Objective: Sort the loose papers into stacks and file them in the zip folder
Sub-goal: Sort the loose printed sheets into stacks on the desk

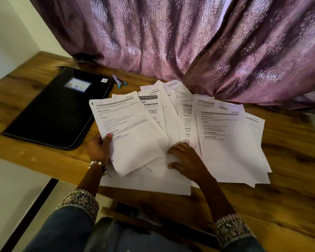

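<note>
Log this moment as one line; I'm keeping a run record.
left hand grips a sheet | right hand flat on papers | zip folder closed

A wooden table (pixel 280 206) with strong grain fills the lower view. Behind it hangs a purple curtain (pixel 189 37) — patterned, folds bunched onto the tabletop. A pale wall (pixel 13 30) stands left — light floor (pixel 18 193) below.
</note>
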